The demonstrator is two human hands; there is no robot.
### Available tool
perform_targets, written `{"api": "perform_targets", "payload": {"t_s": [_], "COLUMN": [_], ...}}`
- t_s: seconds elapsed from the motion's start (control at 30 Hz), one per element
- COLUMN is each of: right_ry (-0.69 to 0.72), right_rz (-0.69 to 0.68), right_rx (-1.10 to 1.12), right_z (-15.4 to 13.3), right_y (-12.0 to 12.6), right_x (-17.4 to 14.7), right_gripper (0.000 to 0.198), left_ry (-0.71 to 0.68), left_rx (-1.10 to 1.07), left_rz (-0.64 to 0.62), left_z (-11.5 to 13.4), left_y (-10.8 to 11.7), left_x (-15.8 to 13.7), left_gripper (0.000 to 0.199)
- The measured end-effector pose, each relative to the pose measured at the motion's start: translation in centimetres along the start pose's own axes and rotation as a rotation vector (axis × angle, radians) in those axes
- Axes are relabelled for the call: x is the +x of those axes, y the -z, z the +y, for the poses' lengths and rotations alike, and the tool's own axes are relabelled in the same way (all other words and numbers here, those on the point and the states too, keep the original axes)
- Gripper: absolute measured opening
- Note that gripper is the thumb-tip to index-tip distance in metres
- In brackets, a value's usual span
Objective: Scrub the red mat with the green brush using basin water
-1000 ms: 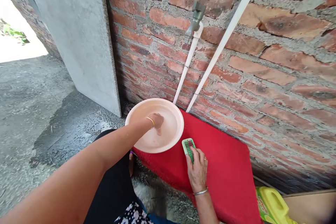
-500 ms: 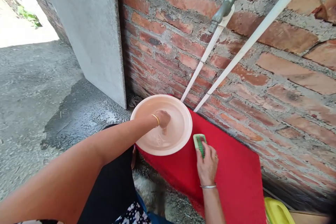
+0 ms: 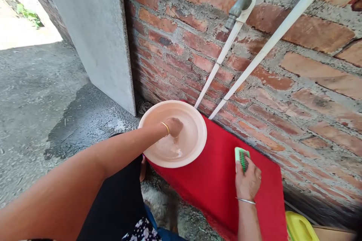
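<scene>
My left hand (image 3: 174, 127), with a gold bangle at the wrist, dips into the water of a pale pink basin (image 3: 201, 150). Its fingers point down into the water and are mostly hidden, so I cannot tell what they hold. Around a small green scrub brush (image 3: 242, 158) my right hand (image 3: 249, 180) is closed, a silver bangle on its wrist. The brush is over the right part of a red cloth (image 3: 215, 180), which lies under the basin too. Whether the brush touches the cloth is unclear.
A brick wall (image 3: 192, 45) runs behind the cloth, with two white pipes (image 3: 254, 62) and a metal tap (image 3: 240, 5). A grey slab (image 3: 93, 34) stands on the left beside wet concrete floor (image 3: 85, 124). A yellow plastic object (image 3: 301, 228) sits at the lower right.
My right hand has moved to the right across the red cloth, away from the basin, with the brush in it. My left hand stays in the basin, shifted very slightly left.
</scene>
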State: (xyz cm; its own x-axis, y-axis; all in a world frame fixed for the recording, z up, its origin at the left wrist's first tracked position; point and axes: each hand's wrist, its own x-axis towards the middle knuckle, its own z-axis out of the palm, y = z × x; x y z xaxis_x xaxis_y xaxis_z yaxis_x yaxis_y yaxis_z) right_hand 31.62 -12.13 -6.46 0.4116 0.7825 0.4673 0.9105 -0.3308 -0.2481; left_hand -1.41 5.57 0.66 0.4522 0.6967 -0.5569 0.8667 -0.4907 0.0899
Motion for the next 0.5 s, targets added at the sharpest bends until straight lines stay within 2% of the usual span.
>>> {"api": "perform_targets", "payload": {"t_s": [0.13,0.23,0.3,0.37,0.5], "right_ry": [0.217,0.248,0.181,0.073,-0.179], "right_rz": [-0.148,-0.190,-0.179,-0.146,-0.036], "right_rx": [0.123,0.073,0.012,-0.042,-0.138], "right_z": [-6.5,-7.7,-5.8,-2.5,5.0], "right_y": [-2.2,-3.6,-3.8,-3.3,0.1], "right_x": [0.3,1.3,2.2,3.0,3.4], "right_gripper": [0.050,0.044,0.043,0.043,0.046], "left_ry": [0.003,0.013,0.018,0.009,-0.035], "left_rx": [0.054,0.047,0.040,0.066,0.101], "left_rz": [0.004,0.016,0.004,-0.017,0.024], "left_z": [0.0,-0.1,-0.2,-0.2,-0.5], "left_y": [0.0,-0.1,-0.1,-0.1,-0.4], "left_x": [-0.4,-0.3,-0.1,0.0,-0.4], "left_gripper": [0.084,0.086,0.085,0.083,0.080]}}
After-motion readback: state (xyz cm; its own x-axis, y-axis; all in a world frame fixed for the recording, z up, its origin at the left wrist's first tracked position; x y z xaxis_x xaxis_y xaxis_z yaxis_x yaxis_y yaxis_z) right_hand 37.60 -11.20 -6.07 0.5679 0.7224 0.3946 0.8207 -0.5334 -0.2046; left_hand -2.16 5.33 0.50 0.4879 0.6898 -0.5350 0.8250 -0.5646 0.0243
